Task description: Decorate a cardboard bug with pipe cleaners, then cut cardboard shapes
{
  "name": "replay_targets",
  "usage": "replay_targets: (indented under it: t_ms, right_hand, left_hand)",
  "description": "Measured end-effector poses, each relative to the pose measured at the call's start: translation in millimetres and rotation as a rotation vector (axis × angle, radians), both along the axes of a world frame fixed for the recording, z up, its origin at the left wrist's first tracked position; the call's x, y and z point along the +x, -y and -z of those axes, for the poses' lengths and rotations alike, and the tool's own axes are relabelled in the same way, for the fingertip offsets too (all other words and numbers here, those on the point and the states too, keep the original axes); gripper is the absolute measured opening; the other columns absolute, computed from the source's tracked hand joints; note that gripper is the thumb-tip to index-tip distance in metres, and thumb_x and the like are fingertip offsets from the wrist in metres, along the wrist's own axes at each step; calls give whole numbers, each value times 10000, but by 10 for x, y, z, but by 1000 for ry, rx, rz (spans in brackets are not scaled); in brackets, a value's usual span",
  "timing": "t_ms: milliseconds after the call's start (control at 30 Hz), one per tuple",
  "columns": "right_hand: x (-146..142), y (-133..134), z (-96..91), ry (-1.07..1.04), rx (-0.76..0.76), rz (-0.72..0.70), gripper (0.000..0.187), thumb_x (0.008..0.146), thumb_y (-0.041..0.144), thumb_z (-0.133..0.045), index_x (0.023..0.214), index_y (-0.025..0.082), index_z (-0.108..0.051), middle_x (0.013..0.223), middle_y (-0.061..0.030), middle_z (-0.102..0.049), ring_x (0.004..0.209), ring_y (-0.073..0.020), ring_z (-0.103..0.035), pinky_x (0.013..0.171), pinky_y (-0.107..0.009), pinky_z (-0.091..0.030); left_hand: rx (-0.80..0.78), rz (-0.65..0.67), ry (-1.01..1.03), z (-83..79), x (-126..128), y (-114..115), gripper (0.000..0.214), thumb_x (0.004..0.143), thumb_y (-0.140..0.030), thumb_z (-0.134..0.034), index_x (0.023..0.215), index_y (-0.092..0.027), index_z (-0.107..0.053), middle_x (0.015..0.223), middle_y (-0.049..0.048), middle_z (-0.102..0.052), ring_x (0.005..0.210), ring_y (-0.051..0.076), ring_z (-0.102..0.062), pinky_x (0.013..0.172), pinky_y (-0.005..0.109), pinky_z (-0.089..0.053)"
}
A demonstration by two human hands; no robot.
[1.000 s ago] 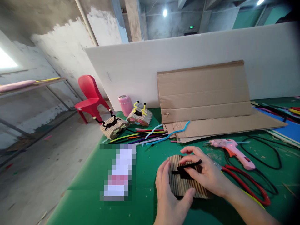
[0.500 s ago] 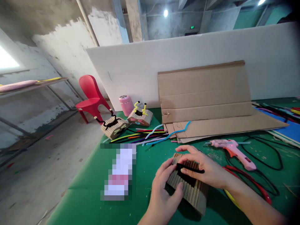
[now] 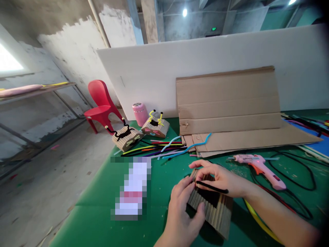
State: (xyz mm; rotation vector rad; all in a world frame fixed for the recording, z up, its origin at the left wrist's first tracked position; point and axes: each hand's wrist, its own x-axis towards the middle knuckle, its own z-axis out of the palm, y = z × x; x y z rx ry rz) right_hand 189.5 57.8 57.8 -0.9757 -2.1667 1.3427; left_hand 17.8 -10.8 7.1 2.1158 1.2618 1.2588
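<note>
A corrugated cardboard piece [image 3: 221,219] with a dark opening in its ribbed top is in front of me, above the green tabletop. My left hand [image 3: 181,206] grips its left side, thumb on the near edge and fingers at the far edge. My right hand [image 3: 222,178] pinches a short black pipe cleaner [image 3: 214,187] over the opening. One end of that pipe cleaner meets the cardboard rim beside my left fingertips; whether it is fixed there is hidden. The other end points right, free.
Two similar cardboard pieces, one with black antennae [image 3: 125,137] and one with yellow [image 3: 155,127], stand at the back left near a pink canister [image 3: 140,115]. Loose pipe cleaners [image 3: 144,149] lie before folded cardboard [image 3: 228,103]. A pink glue gun [image 3: 267,169] with its cord lies right.
The view has shifted slightly, so most things appear a little further right. Both hands keep their hold, and the black pipe cleaner stays over the opening.
</note>
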Motion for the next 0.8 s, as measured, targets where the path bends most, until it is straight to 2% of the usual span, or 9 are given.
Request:
replay_targets:
  t_ms: [100,233,367,533,700,800]
  right_hand:
    - [-4,-37,-13,2,-43,-45,141,816,297,-551,773,179,-614,1167,-83,-466,1133,-194,-443,824,-295,-445]
    - [-11,-107,-45,27,-51,-124,120,804,285,-565,771,176,-603,1148,-70,-477,1077,-177,-481,853,-295,-428]
    - [-31,-177,-70,62,-53,-181,151,807,310,-555,755,177,-604,1126,-54,-492,983,-163,-525,842,-296,-431]
    - [-55,-242,-92,120,4,-250,140,802,291,-564,774,166,-617,1092,-50,-504,994,-160,-506,870,-288,-404]
    - [-47,-246,-48,80,-108,-205,134,785,264,-577,714,156,-611,1106,-54,-501,872,-138,-560,776,-264,-450]
    - [-41,-232,-9,12,-168,-169,118,779,239,-585,708,152,-622,1117,-57,-506,925,-153,-559,795,-267,-444]
  left_hand:
    - [30,-7,-59,-32,-3,-7,474,637,-68,-552,1094,-179,-493,1131,147,-591,1049,262,-555,839,460,-491]
    - [83,-18,-138,-43,-13,-16,471,628,-90,-557,1082,-195,-486,1105,145,-606,1011,279,-571,814,493,-484]
    - [105,-25,-160,-19,-17,-11,476,632,-100,-557,1091,-187,-467,1079,144,-618,991,268,-580,791,465,-490]
    - [114,-43,-192,2,-17,-10,460,632,-108,-549,1077,-192,-471,1059,139,-628,972,277,-588,788,485,-475]
    - [113,-21,-182,-13,-19,-18,476,622,-96,-544,1083,-185,-466,1084,152,-619,985,281,-583,776,479,-482]
    - [108,-14,-181,-16,-21,-7,483,621,-96,-544,1091,-175,-461,1088,158,-617,983,282,-582,768,479,-486]
